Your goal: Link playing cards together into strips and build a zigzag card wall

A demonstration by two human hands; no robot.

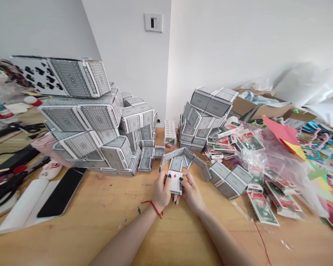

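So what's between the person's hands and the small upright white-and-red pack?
Head view: a low zigzag wall of grey-backed playing cards separates the pack from the left hand and right hand, which hold a two of diamonds.

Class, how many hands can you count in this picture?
2: the left hand, with a red string bracelet, and the right hand, both holding a red-diamond playing card.

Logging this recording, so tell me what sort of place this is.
Probably a home craft workspace: a wooden table against a white wall, holding large structures built from playing cards, with a cardboard box and scraps of coloured paper alongside.
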